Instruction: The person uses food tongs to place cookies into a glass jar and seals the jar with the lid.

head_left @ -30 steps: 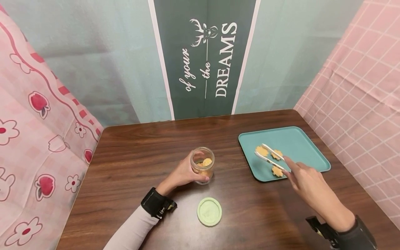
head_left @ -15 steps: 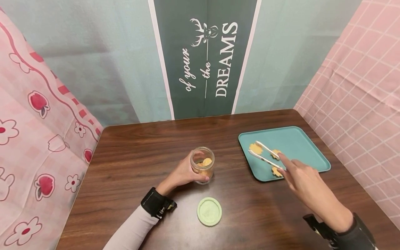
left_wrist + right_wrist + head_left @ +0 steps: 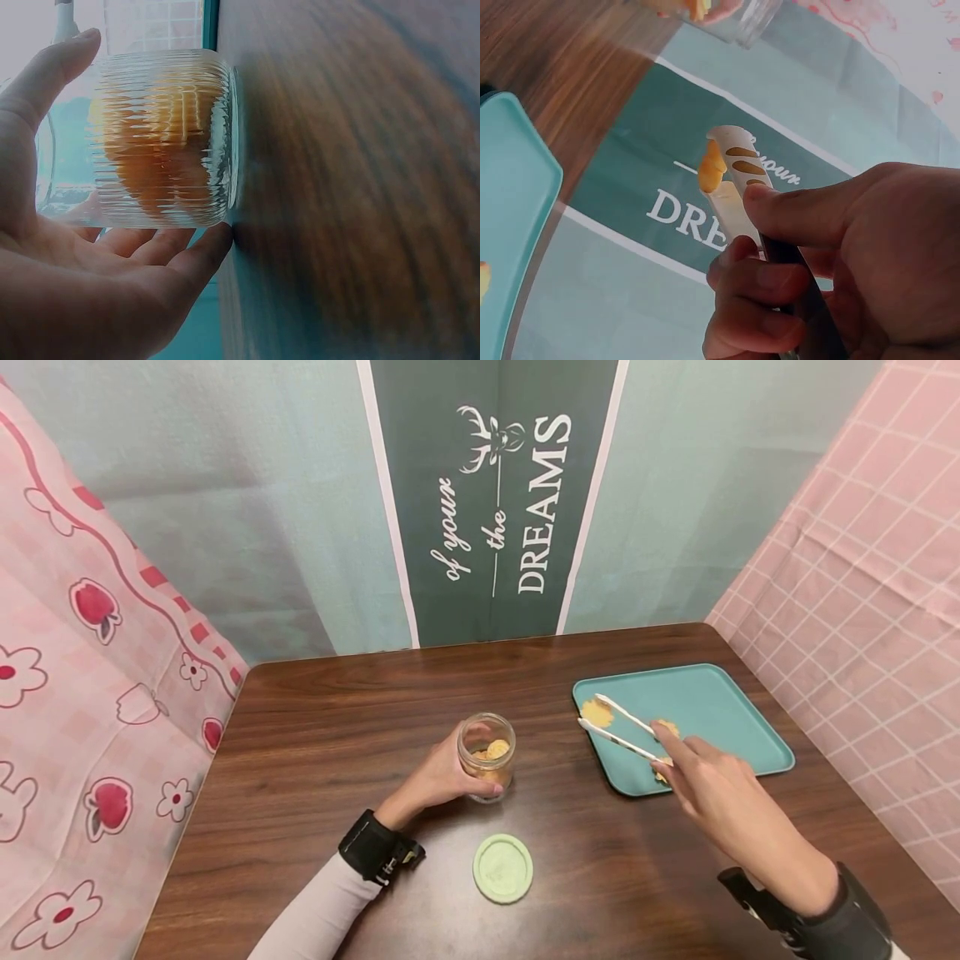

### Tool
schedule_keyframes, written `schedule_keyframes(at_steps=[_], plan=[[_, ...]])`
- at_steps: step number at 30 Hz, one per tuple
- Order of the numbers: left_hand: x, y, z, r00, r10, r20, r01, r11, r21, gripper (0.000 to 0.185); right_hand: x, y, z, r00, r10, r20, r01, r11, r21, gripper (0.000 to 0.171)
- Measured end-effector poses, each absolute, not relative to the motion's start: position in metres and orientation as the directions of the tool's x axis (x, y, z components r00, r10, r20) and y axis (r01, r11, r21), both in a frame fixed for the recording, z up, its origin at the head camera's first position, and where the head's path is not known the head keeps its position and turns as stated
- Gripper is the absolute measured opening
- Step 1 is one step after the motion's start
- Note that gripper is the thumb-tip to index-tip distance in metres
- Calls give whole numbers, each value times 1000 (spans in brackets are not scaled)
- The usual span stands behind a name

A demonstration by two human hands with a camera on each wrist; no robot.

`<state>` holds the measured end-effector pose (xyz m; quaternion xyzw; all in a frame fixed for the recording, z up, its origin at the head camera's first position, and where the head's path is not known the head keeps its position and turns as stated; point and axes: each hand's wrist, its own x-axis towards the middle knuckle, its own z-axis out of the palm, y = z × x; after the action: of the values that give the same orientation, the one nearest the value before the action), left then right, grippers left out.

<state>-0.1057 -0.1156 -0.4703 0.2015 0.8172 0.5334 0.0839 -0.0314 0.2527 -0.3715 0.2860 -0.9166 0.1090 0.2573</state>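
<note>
My right hand (image 3: 720, 797) squeezes white tongs (image 3: 618, 731) pinching a flower-shaped cookie (image 3: 597, 712) above the teal tray's (image 3: 720, 693) left edge, while my left hand (image 3: 435, 777) curls around the ribbed glass jar (image 3: 487, 756) mid-desk, behind the green lid (image 3: 502, 868).
</note>
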Motion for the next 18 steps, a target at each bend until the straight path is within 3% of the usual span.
schedule_keyframes(at_steps=[7, 18], plan=[[-106, -116, -470, -902, 424, 83, 245, 343, 907, 91, -34, 244, -366, -676, -486, 554, -607, 793, -44, 69], [-106, -117, -471, -901, 425, 89, 249, 340, 907, 92, -36, 226, -360, -658, -503, 560, -630, 776, -44, 68]])
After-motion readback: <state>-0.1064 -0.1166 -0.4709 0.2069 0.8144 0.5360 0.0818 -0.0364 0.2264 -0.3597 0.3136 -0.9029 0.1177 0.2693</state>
